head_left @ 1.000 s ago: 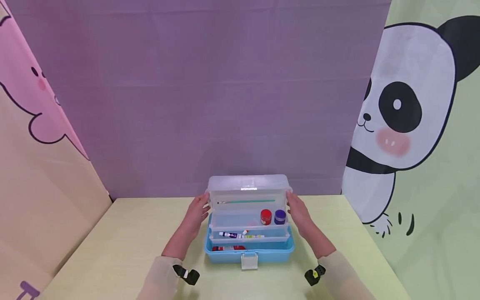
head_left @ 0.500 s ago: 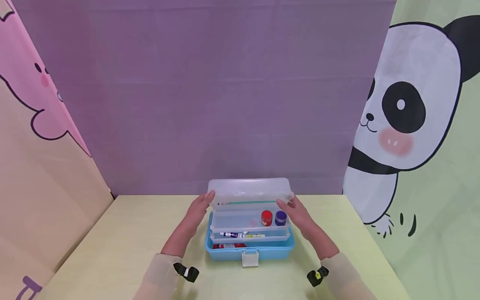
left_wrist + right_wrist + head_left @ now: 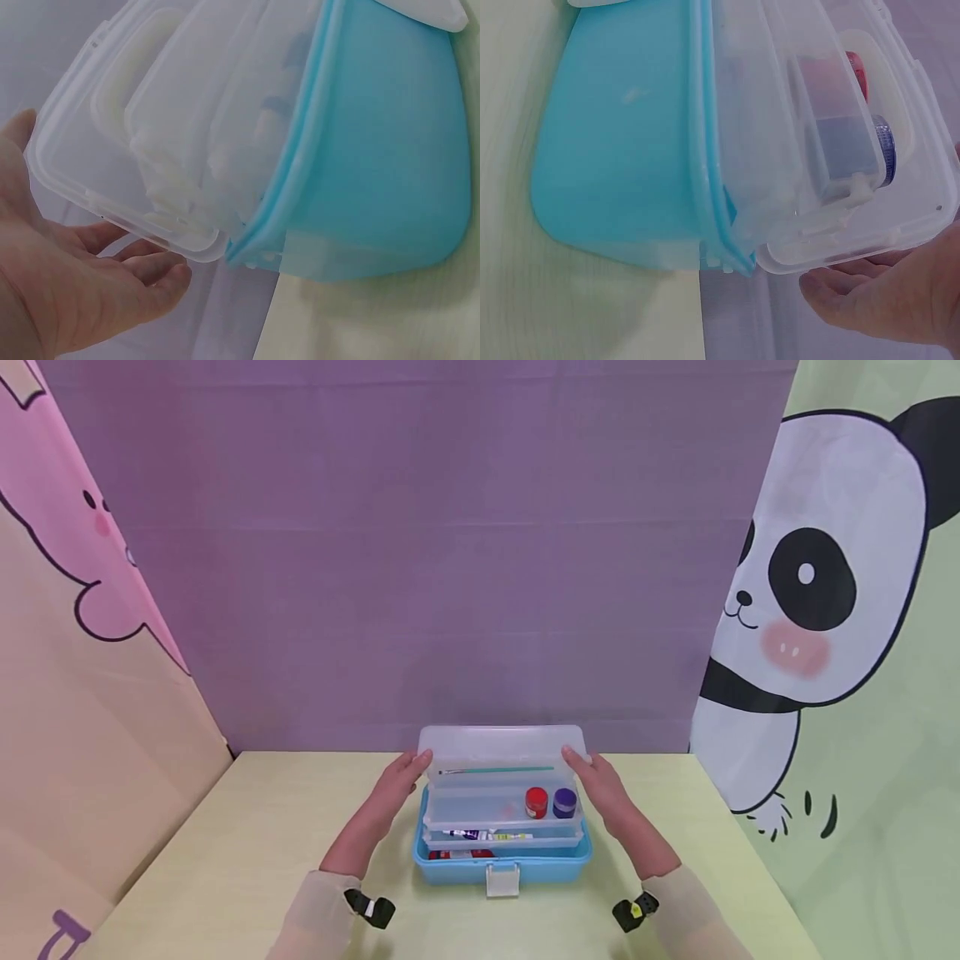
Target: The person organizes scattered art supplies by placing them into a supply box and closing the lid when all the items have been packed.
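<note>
A light-blue box (image 3: 457, 871) stands on the table with its translucent lid (image 3: 498, 745) raised at the back. My left hand (image 3: 396, 783) holds the lid's left edge, thumb in front and fingers behind. At the right edge, my right hand (image 3: 602, 787) grips the lid in the same way. Stepped clear trays hold a red-capped jar (image 3: 536, 802), a purple-capped jar (image 3: 565, 802) and small paint tubes (image 3: 468, 835). A thin green paintbrush (image 3: 498, 770) lies behind the jars. Down in the box a red tube (image 3: 459, 854) is partly hidden.
A white latch (image 3: 502, 882) hangs at the box's front. The pale wooden table (image 3: 300, 827) extends to both sides. Close behind the box rises a purple cloth backdrop (image 3: 450, 568). Printed panels, one showing a panda (image 3: 832, 560), flank the table.
The lid's upper edge has come down a little relative to the box. Both thumbs have moved onto the front of the lid. The box and its contents stay in place.
</note>
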`<state>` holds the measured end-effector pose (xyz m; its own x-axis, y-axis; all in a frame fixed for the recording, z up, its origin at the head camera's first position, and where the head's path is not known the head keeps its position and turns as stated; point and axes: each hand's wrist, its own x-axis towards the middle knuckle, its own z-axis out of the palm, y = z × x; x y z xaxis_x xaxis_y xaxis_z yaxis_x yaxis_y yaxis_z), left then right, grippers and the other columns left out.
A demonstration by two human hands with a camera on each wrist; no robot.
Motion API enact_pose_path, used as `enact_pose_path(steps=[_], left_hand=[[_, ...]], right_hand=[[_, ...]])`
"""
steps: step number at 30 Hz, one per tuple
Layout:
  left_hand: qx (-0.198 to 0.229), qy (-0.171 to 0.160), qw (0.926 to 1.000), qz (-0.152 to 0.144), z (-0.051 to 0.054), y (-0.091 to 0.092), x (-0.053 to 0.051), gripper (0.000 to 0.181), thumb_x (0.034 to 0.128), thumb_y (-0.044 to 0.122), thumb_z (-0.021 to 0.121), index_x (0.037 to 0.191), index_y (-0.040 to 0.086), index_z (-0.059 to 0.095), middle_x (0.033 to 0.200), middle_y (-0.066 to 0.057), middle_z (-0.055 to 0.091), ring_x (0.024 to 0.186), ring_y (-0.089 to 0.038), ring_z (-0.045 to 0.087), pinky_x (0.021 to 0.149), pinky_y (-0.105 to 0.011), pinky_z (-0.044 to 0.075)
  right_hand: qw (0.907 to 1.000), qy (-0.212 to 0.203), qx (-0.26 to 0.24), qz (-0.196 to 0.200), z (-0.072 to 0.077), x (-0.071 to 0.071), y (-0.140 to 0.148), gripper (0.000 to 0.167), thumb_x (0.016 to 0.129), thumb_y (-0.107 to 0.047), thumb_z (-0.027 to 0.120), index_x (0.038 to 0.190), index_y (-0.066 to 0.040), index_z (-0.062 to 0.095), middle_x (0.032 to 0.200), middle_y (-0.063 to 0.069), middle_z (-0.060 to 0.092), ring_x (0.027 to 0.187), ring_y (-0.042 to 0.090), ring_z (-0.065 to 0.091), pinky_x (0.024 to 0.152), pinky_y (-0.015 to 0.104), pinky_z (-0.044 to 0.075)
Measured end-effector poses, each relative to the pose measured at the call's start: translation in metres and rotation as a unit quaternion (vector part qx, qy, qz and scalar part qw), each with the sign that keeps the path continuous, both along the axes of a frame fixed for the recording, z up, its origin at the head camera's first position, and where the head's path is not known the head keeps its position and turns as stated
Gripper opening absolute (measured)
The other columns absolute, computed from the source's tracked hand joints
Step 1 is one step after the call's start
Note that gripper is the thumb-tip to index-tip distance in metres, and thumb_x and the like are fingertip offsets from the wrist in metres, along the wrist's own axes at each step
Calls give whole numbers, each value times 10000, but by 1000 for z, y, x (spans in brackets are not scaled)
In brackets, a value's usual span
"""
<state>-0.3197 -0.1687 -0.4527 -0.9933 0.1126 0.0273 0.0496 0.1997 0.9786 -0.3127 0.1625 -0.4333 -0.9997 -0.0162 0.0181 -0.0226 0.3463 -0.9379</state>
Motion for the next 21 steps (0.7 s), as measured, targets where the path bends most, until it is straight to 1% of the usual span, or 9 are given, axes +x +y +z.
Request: enact_pose_path(steps=[3,8,13,16,18,21], left_hand=[[-21,80,10000,-34,-3,1,0,827,936,622,474,1477,16,319,1524,-197,300,1410,-384,241,1116,-540,230],[-246,173,9995,-22,-8,1,4,834,945,620,451,1507,34,256,1544,-197,257,1410,-404,226,1103,-587,220],[-241,380,9989,-103,-15,0,8,750,971,556,465,1495,48,295,1518,-192,311,1385,-398,286,1096,-583,251],[-246,445,9987,-58,-18,0,12,733,975,534,477,1496,47,310,1519,-196,316,1389,-405,278,1093,-600,238],[-259,449,9987,-8,-19,0,14,747,973,532,483,1503,38,301,1526,-201,307,1396,-410,262,1094,-610,220],[-205,442,9988,19,-19,2,17,756,973,521,492,1510,29,290,1533,-201,299,1405,-409,241,1098,-615,197]], right_hand=[[10000,-33,-18,-88,1,3,-1,812,882,-665,529,1405,-50,441,1347,197,527,1310,409,409,1031,646,308],[9998,-56,-16,-187,-1,7,-1,795,886,-627,565,1415,-50,430,1357,192,514,1303,404,415,1032,632,322],[9996,167,6,-206,-3,9,-1,745,906,-554,597,1453,-105,364,1366,168,499,1254,373,467,1004,596,385],[9994,290,86,-168,-3,9,-2,747,905,-550,604,1474,-145,340,1361,162,512,1226,365,505,986,572,417],[9992,318,197,-143,-4,9,-1,771,902,-560,600,1493,-153,317,1382,171,500,1238,375,499,983,568,421],[9987,304,393,-93,-4,10,0,829,905,-570,585,1531,-145,246,1459,191,418,1306,401,426,992,585,402]])
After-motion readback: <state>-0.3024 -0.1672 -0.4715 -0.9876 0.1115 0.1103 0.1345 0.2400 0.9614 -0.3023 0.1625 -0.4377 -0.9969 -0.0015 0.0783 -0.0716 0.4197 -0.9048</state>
